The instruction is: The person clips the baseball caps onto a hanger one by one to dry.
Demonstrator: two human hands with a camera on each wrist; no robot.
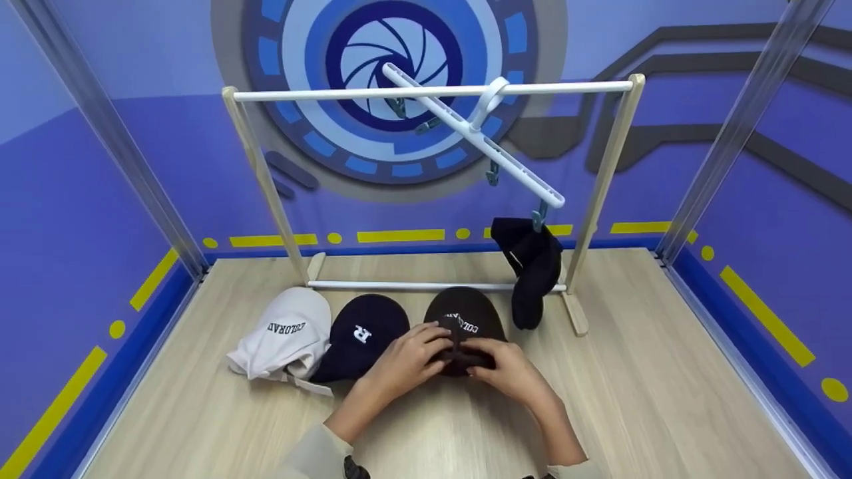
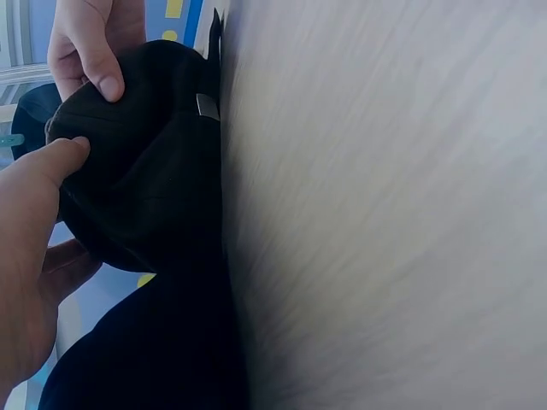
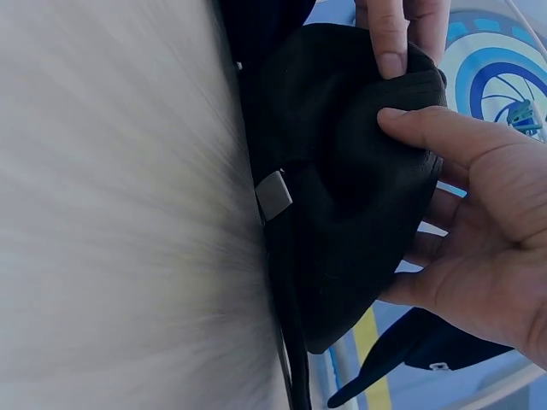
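Observation:
A dark brown baseball cap [image 1: 471, 303] with white lettering lies on the table, crown up. My left hand [image 1: 414, 356] holds the near left part of its crown, thumb on the side toward me and fingers over the top. My right hand [image 1: 504, 367] grips the same cap from the right in the same way. In the right wrist view, the thumb presses a fold of the dark fabric [image 3: 350, 171] close to the other hand's fingertip. A small metal buckle [image 3: 274, 196] shows low on the cap's strap.
Left of it lie a navy cap [image 1: 373, 322] with a white R and a white cap [image 1: 293, 326]. Behind stands a wooden rack [image 1: 266, 193] with a white bar. From it a white hanger [image 1: 512, 163] hangs aslant, a dark cap [image 1: 532, 273] clipped to its near end.

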